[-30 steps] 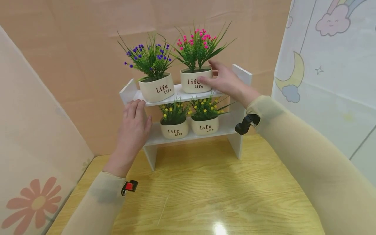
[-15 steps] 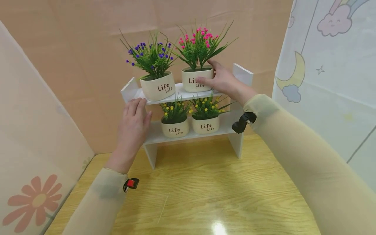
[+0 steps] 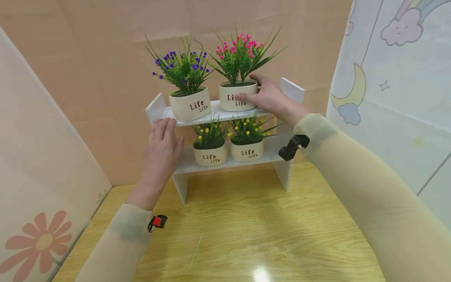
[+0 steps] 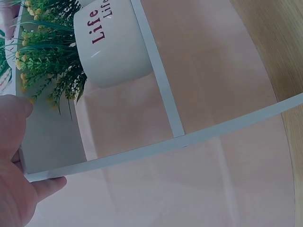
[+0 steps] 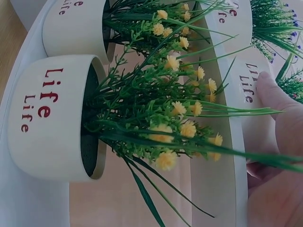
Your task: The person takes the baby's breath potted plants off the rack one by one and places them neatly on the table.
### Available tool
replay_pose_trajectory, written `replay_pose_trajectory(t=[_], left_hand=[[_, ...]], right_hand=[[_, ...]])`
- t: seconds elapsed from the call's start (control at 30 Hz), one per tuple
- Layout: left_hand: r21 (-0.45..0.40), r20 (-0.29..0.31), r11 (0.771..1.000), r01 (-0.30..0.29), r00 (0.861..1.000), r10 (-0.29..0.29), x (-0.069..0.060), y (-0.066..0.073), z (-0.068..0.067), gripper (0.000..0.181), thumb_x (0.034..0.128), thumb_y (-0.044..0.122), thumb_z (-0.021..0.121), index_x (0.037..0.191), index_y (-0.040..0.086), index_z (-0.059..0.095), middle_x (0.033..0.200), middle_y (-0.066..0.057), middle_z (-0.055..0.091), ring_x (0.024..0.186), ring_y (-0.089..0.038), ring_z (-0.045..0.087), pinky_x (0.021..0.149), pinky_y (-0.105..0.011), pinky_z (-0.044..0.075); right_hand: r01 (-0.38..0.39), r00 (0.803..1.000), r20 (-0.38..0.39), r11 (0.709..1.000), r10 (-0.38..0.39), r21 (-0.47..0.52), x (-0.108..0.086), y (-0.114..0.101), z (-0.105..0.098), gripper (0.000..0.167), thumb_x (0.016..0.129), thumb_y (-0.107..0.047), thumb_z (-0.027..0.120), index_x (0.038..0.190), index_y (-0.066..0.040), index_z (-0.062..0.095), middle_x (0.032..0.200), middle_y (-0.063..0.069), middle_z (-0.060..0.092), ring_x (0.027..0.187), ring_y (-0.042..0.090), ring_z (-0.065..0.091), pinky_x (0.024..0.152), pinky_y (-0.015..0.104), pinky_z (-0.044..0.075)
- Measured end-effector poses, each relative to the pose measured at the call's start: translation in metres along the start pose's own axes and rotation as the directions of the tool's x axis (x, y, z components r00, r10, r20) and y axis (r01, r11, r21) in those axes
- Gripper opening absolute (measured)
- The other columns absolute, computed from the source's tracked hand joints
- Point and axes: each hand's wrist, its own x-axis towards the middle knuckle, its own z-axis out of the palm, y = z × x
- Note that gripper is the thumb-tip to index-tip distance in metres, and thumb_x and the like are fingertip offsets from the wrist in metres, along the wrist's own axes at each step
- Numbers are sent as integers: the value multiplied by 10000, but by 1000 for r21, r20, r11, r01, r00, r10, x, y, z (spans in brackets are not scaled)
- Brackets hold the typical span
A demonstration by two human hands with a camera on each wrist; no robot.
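A white two-tier shelf (image 3: 183,167) stands against the back wall. My left hand (image 3: 160,150) grips its upper left corner; in the left wrist view the thumb lies inside the side panel and a finger outside. On the upper board, my right hand (image 3: 269,96) holds the right side of a cream pot of pink flowers (image 3: 229,92), thumb across its front lettering. Left of it stands a pot of purple flowers (image 3: 186,107). Two pots of yellow flowers, one left (image 3: 210,156) and one right (image 3: 247,152), sit on the lower board, the right one large in the right wrist view (image 5: 52,118).
The shelf's legs rest on a wood-grain table (image 3: 243,223). An orange-beige cloth wall (image 3: 95,98) rises behind, with a flower-printed panel (image 3: 46,156) at left and a cloud-and-moon panel (image 3: 387,129) at right.
My right hand has shifted slightly left along the pink-flower pot, its thumb now covering more of the lettering. The left hand stays at the shelf corner, and the view has shifted slightly.
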Motion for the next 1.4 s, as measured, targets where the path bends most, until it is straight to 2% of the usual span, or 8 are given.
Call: replay_pose_trajectory(t=[0.13, 0.33, 0.73, 0.97, 1.2, 1.4], left_hand=[[-3, -3, 1000, -10, 1000, 10, 1, 1, 0, 587, 1057, 152, 758, 1542, -66, 508, 1540, -250, 523, 1485, -451, 437, 1231, -566, 441], [-20, -18, 1000, -13, 1000, 13, -1, 1, 2, 596, 1049, 139, 762, 1537, -77, 498, 1534, -260, 516, 1487, -460, 428, 1221, -576, 451], [-38, -36, 999, 8, 999, -10, -5, -2, 2, 579, 1072, 165, 739, 1540, -69, 491, 1545, -257, 506, 1511, -463, 412, 1197, -607, 468], [-30, -16, 999, 12, 1000, -13, -5, 0, 4, 596, 1087, 209, 731, 1559, -44, 470, 1564, -234, 490, 1530, -435, 392, 1090, -626, 557], [-22, -32, 1000, -7, 999, 6, -5, 0, 6, 601, 1085, 204, 733, 1549, -61, 459, 1546, -249, 484, 1516, -452, 392, 1219, -568, 455], [-26, -45, 999, -26, 999, 25, -4, -1, 7, 596, 1082, 196, 731, 1537, -69, 451, 1526, -259, 484, 1506, -457, 390, 1243, -556, 424]], right_hand=[[-8, 1000, -18, 999, 8, 48, -2, 0, -2, 1126, 963, -519, 847, 1785, -194, 149, 1633, 137, 530, 1419, 244, 572, 1208, 413, 445], [1, 999, -32, 998, 1, 67, -5, -2, -4, 1109, 955, -497, 866, 1780, -204, 184, 1595, 122, 579, 1399, 235, 601, 1187, 418, 467], [46, 997, -73, 994, -39, 94, -21, -8, -15, 930, 953, -445, 883, 1696, -226, 368, 1507, 100, 656, 1355, 216, 638, 1110, 413, 501], [80, 995, -76, 986, -69, 149, -32, -3, -27, 816, 984, -364, 863, 1639, -170, 417, 1476, 106, 641, 1318, 234, 651, 1062, 384, 508], [101, 995, -43, 979, -95, 178, -43, -4, -36, 810, 999, -337, 851, 1663, -180, 415, 1499, 82, 625, 1357, 241, 641, 1161, 434, 475], [139, 990, -43, 980, -134, 141, -59, -6, -37, 740, 992, -332, 859, 1614, -186, 487, 1475, 63, 631, 1354, 253, 637, 1098, 415, 519]])
